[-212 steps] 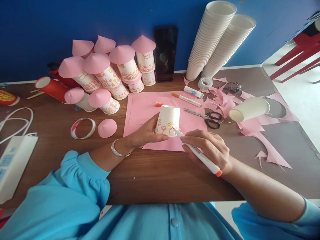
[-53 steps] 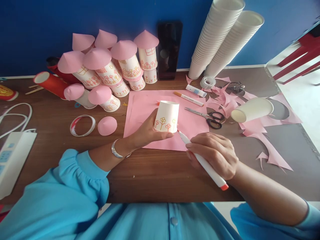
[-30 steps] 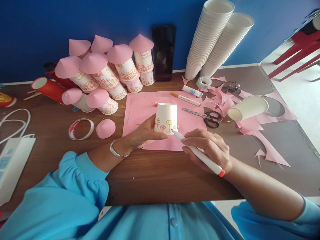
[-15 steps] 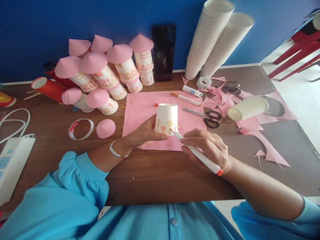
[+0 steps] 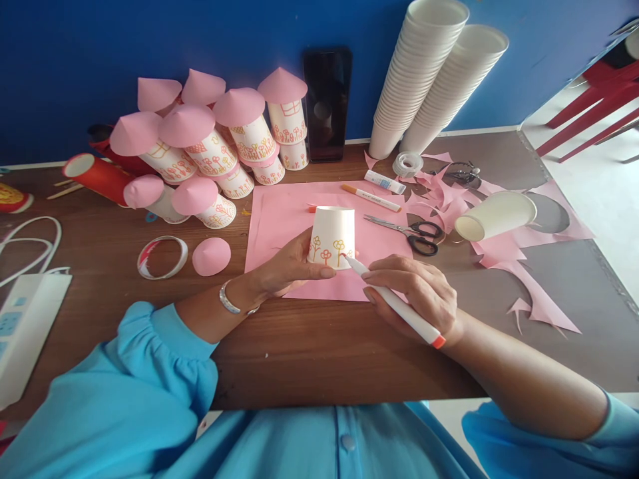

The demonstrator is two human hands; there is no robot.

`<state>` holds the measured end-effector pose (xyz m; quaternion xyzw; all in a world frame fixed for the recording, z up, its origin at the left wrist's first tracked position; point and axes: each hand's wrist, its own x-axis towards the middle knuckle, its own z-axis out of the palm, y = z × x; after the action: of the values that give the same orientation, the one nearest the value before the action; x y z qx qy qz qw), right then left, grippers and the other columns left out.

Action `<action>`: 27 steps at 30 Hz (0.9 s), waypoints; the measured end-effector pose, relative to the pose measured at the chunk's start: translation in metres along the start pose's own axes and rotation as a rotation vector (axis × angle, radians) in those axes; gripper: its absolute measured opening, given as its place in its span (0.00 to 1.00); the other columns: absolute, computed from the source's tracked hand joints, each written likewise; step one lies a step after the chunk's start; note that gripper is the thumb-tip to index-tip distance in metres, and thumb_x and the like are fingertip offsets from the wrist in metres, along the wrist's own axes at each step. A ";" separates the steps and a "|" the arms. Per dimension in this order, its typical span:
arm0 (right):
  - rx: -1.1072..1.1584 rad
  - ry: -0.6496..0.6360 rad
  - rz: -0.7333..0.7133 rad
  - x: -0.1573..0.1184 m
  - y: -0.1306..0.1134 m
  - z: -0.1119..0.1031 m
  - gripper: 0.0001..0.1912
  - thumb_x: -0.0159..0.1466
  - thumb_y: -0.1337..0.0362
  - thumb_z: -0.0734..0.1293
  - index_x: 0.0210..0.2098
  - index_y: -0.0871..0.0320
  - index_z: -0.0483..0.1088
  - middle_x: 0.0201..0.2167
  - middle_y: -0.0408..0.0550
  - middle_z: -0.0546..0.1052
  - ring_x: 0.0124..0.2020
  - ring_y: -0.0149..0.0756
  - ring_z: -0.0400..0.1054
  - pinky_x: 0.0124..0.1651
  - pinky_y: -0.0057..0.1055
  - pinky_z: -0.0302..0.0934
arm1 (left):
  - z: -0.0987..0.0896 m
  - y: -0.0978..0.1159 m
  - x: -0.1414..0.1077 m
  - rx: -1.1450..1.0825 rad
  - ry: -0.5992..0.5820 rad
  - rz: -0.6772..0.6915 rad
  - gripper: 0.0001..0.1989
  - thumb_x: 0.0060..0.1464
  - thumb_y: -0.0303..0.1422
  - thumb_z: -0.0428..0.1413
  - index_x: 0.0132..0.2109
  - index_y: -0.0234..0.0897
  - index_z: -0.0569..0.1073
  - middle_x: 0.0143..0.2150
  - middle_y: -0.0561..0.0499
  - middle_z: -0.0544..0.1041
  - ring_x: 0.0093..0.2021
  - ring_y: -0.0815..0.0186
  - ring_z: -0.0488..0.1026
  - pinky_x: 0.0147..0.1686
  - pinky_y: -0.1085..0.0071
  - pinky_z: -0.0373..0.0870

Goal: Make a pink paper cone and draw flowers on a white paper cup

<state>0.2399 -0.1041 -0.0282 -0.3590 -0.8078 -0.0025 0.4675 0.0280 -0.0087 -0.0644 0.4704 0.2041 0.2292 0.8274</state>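
Observation:
A white paper cup (image 5: 333, 229), upside down with orange and yellow flowers drawn near its rim, is held by my left hand (image 5: 292, 266), thumb along the rim. My right hand (image 5: 417, 293) grips a white marker (image 5: 404, 311) with an orange end, and its tip touches or nearly touches the cup beside a yellow flower. Beneath and behind the cup lies pink paper (image 5: 279, 213). On that paper are an orange-capped marker (image 5: 372, 197) and black-handled scissors (image 5: 407, 231), with a glue stick (image 5: 384, 181) at its far edge.
Decorated cups with pink cone roofs (image 5: 239, 106) stand at the back left, beside a phone (image 5: 327, 103). Tall cup stacks (image 5: 419, 66) lean at the wall. Pink scraps (image 5: 544, 299) and a lying cup (image 5: 494, 216) are right; a tape roll (image 5: 162, 257) and power strip (image 5: 32, 326) are left.
The marker tip and my right hand have shifted slightly up and to the right along the cup. My left hand and the cup have barely moved.

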 end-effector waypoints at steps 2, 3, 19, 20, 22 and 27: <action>-0.005 0.003 -0.001 0.000 0.000 0.000 0.11 0.64 0.76 0.70 0.46 0.62 0.70 0.31 0.50 0.79 0.32 0.34 0.77 0.35 0.30 0.75 | 0.000 0.000 0.000 0.000 -0.009 0.000 0.30 0.49 0.32 0.71 0.58 0.40 0.73 0.55 0.42 0.80 0.58 0.52 0.77 0.62 0.52 0.68; -0.009 0.005 -0.001 0.000 0.000 0.000 0.11 0.64 0.76 0.70 0.46 0.61 0.70 0.31 0.50 0.79 0.32 0.34 0.77 0.35 0.30 0.75 | 0.000 0.000 0.000 0.001 -0.010 0.001 0.30 0.49 0.32 0.71 0.58 0.40 0.73 0.55 0.42 0.80 0.58 0.52 0.77 0.62 0.52 0.68; -0.030 -0.002 -0.003 0.000 -0.001 -0.001 0.12 0.64 0.75 0.69 0.46 0.60 0.70 0.31 0.48 0.79 0.30 0.35 0.77 0.32 0.30 0.75 | 0.002 0.001 0.001 0.007 -0.001 0.013 0.28 0.48 0.32 0.71 0.56 0.39 0.73 0.54 0.41 0.81 0.57 0.53 0.77 0.61 0.53 0.68; -0.032 -0.004 -0.003 0.000 -0.001 -0.001 0.12 0.64 0.75 0.69 0.46 0.60 0.69 0.30 0.48 0.78 0.30 0.35 0.77 0.32 0.30 0.74 | 0.002 0.001 0.001 0.008 0.001 0.012 0.28 0.48 0.33 0.71 0.56 0.39 0.73 0.54 0.41 0.81 0.56 0.52 0.77 0.61 0.53 0.68; -0.031 -0.010 -0.001 0.000 -0.001 -0.002 0.12 0.64 0.75 0.69 0.47 0.59 0.69 0.30 0.48 0.78 0.30 0.35 0.76 0.32 0.30 0.74 | 0.002 0.001 0.001 0.009 0.006 0.013 0.28 0.48 0.33 0.71 0.56 0.39 0.73 0.54 0.41 0.81 0.56 0.52 0.78 0.60 0.54 0.68; 0.001 -0.011 -0.021 0.000 -0.004 -0.004 0.13 0.64 0.75 0.69 0.47 0.59 0.69 0.30 0.47 0.77 0.29 0.34 0.75 0.31 0.30 0.74 | 0.001 0.002 0.000 0.011 0.016 0.004 0.31 0.47 0.33 0.72 0.57 0.39 0.71 0.53 0.41 0.82 0.54 0.53 0.78 0.56 0.56 0.70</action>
<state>0.2408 -0.1082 -0.0252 -0.3503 -0.8142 -0.0049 0.4629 0.0283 -0.0083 -0.0627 0.4733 0.2110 0.2336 0.8227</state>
